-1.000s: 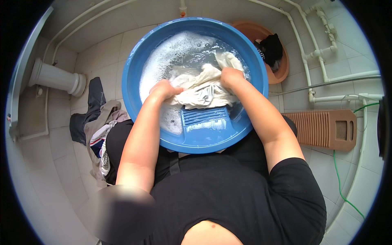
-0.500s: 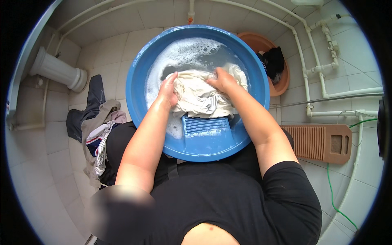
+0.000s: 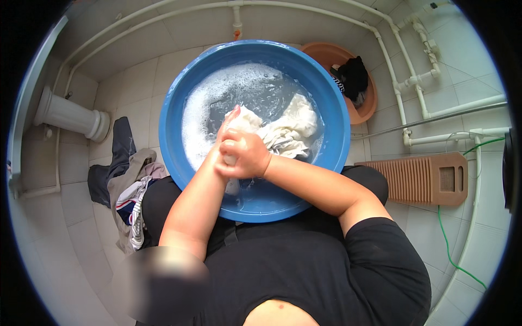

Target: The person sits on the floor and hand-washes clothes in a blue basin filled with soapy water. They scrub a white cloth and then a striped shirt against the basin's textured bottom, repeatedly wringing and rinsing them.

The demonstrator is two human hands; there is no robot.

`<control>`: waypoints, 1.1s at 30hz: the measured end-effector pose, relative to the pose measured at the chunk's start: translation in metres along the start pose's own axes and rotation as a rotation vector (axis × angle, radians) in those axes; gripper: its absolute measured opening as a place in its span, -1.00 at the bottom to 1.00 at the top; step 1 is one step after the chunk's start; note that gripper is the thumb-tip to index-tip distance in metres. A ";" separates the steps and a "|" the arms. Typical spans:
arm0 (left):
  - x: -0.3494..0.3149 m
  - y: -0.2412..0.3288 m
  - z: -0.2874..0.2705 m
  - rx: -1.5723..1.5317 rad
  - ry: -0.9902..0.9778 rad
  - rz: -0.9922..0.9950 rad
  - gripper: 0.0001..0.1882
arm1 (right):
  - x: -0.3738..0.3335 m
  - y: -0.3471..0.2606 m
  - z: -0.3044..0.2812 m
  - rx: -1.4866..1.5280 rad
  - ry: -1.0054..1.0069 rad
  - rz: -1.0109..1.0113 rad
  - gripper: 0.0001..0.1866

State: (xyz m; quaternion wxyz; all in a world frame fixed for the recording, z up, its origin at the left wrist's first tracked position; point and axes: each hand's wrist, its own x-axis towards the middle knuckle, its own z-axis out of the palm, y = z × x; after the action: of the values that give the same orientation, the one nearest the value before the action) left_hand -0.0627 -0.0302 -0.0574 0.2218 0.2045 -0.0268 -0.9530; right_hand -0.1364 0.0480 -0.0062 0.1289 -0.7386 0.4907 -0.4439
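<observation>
The blue basin (image 3: 169,130) was smooth, glossy plastic, the white cloth (image 3: 296,119) wet, creased fabric. The brown washboard (image 3: 405,176) looked like matt plastic, rough with ridges. The white pipes (image 3: 448,137) seemed smooth plastic, the floor tiles (image 3: 138,117) smooth and faintly shiny.

Black short-sleeved top (image 3: 304,266) with rounded neckline (image 3: 272,300); black legwear (image 3: 368,182); 2 bare hands (image 3: 244,155).

Tub (image 3: 173,125) before us, cloth (image 3: 296,122) in it, clothes (image 3: 122,182) at our left, washboard (image 3: 413,176) at our right, basin (image 3: 321,52) behind the tub's right side
</observation>
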 end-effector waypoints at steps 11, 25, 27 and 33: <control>0.017 -0.002 -0.060 0.197 -0.106 0.067 -0.69 | 0.000 0.003 -0.001 -0.032 0.097 0.132 -0.81; 0.017 0.010 -0.048 0.946 0.532 0.602 -0.41 | -0.003 0.154 -0.048 -0.432 -0.342 0.239 -0.60; 0.007 0.003 -0.034 1.472 0.577 0.409 -0.31 | -0.006 0.149 -0.040 -0.387 -0.369 0.471 -0.47; 0.003 0.013 -0.027 1.382 0.674 0.184 -0.55 | 0.002 0.137 -0.048 -0.617 -0.436 0.854 -0.62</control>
State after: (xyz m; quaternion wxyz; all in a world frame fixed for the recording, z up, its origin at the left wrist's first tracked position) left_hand -0.0489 -0.0422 -0.0817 0.1185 0.5724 -0.5633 -0.5840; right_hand -0.2574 -0.0090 -0.0636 0.1735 -0.5527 0.8147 -0.0255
